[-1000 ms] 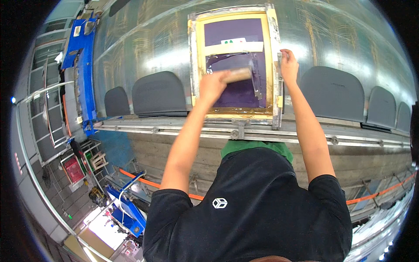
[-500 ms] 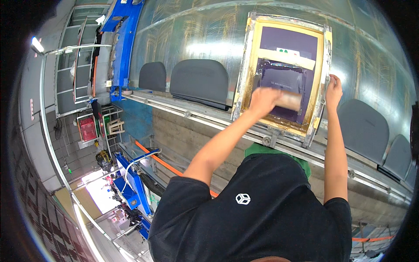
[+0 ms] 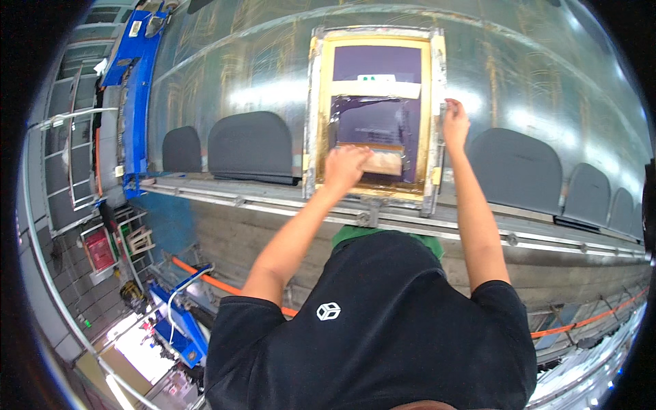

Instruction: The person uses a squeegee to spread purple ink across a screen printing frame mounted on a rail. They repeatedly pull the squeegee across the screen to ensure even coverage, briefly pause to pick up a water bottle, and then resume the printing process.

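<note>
**Wooden squeegee held low on a printing screen**

The left hand is closed around a wooden squeegee, fingers wrapped over its left end. The squeegee is a short pale block of bare wood, lying level across the lower part of the screen, and its edge appears to rest against the dark mesh. The right hand grips the right rail of the screen frame, fingers curled over the metal edge about halfway up.

The frame is an upright rectangle with dull metal rails and a band of yellow tape running round the inside. Its mesh is deep purple, streaked with darker ink above the squeegee. A strip of white tape crosses the mesh in the upper half, with a small green patch just above it.

The frame lies on a long table with a shiny, scuffed surface that stretches left and right. Dark grey pads with rounded tops sit on it in a row: one just left of the frame, another just right. A metal rail runs along the near edge of the table. Far to the left stands a blue machine part.
</note>
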